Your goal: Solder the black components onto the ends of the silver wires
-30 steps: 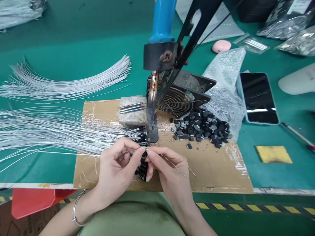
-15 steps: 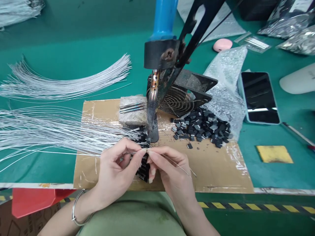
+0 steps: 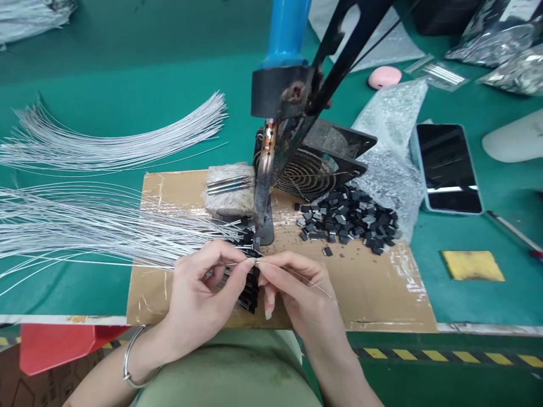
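Observation:
My left hand [image 3: 207, 294] pinches a thin white wire [image 3: 161, 265] between thumb and forefinger. Its fingertips nearly meet those of my right hand [image 3: 297, 288], which is closed on a thin strand [image 3: 311, 282] that runs back over its fingers. Whether this strand is part of the white wire cannot be told. Beneath the hands lies a row of black connectors [image 3: 248, 297] with many white wires [image 3: 106, 226] leading off to the left. Just above the fingertips hangs the dark tip of a soldering iron [image 3: 262, 186] with a blue handle [image 3: 288, 34].
A cardboard sheet [image 3: 360, 299] bears a pile of black connectors [image 3: 352, 220], a wrapped block [image 3: 229, 203] and a small fan [image 3: 309, 169]. Another wire bundle [image 3: 127, 147] lies back left. A phone [image 3: 447, 169], yellow sponge [image 3: 473, 265] and pen [image 3: 513, 230] lie right.
My right hand has shifted slightly right and its lower fingers have moved. The left hand stays nearly in place, still pinching. The iron appears slightly further right in view.

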`<state>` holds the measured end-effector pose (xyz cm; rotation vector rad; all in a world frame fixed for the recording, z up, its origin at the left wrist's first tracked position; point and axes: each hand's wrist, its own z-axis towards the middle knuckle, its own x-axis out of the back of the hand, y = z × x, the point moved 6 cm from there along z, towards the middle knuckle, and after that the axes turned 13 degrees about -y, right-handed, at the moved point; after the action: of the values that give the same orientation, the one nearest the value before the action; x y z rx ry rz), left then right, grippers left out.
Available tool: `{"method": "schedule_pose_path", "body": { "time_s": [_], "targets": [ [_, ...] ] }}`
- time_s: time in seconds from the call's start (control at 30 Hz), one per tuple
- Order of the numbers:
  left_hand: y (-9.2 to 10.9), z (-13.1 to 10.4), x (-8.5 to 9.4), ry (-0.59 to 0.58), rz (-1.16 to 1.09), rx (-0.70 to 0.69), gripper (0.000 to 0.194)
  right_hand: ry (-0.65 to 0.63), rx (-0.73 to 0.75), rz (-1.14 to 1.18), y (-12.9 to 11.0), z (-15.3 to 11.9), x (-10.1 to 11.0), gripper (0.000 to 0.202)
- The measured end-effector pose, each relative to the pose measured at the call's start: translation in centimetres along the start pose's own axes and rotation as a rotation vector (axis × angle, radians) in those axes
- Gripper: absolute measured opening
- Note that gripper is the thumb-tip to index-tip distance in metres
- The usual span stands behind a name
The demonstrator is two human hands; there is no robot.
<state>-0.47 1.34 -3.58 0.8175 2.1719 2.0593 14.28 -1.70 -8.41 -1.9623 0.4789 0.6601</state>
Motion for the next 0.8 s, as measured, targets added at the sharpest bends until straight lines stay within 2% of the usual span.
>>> {"method": "schedule_pose_path", "body": {
  "time_s": [0.2, 0.37, 0.8],
  "targets": [
    [0.5, 0.2, 0.2, -0.023, 0.084, 0.008, 0.013, -0.08, 0.012, -0.008, 0.5, 0.5, 0.6, 0.016],
    [0.2, 0.2, 0.1, -0.022, 0.055, 0.023, 0.014, -0.093, 0.009, -0.016, 0.7, 0.5, 0.7, 0.015],
    [-0.6, -0.6, -0.4, 0.074, -0.038, 0.028, 0.011, 0.01, 0.095, 0.097, 0.9, 0.4, -0.5, 0.011]
  ]
}}
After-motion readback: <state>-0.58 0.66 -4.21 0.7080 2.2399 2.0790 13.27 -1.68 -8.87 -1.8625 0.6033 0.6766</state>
